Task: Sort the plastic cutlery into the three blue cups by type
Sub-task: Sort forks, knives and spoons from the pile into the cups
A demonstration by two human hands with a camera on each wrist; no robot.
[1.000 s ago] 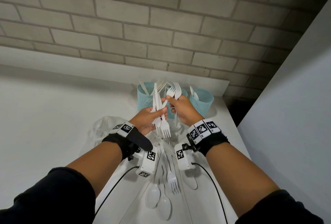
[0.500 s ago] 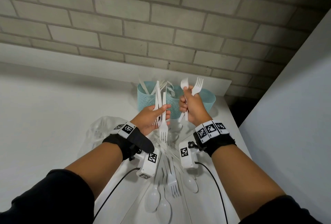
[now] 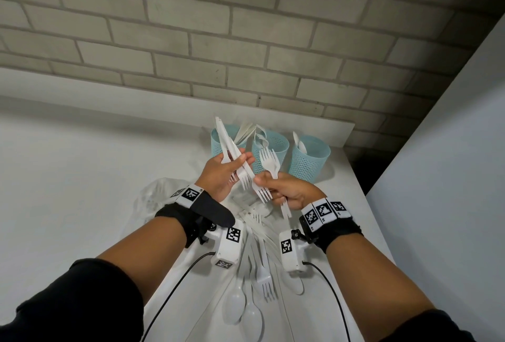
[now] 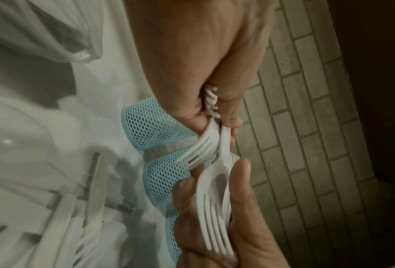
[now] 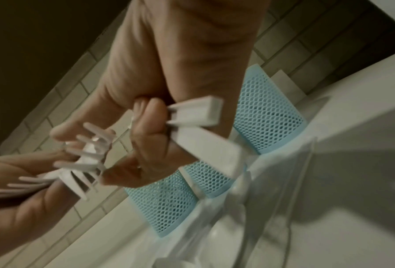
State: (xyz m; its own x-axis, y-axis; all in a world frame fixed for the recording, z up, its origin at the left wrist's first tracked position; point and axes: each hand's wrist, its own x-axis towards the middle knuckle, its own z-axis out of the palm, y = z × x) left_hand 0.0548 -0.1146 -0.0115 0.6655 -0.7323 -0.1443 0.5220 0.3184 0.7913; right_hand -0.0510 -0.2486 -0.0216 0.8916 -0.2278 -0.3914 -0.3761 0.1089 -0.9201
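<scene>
Both hands are busy: left hand [image 3: 218, 175] grips a mixed bundle [image 3: 232, 153] of knives and forks, right hand [image 3: 287, 191] holds two forks [image 3: 269, 167] while pinching another out of that bundle. I'd tug it straight along its handle so the tines don't snag. Three blue cups [image 3: 308, 161] stand along the worktop's [image 3: 341, 205] back edge: knives left, forks middle, spoons right. Loose cutlery [image 3: 262, 273] lies toward the near edge.

I am holding both forearms out ahead of me, wrists strapped in black bands. My left hand [image 3: 222, 175] is turning palm-up, its fingers and thumb curling round a bundle of cutlery. My right hand [image 3: 288, 191] is sitting just beside it, knuckles up, fingers closing round two forks, thumb reaching toward my left fingertips
</scene>
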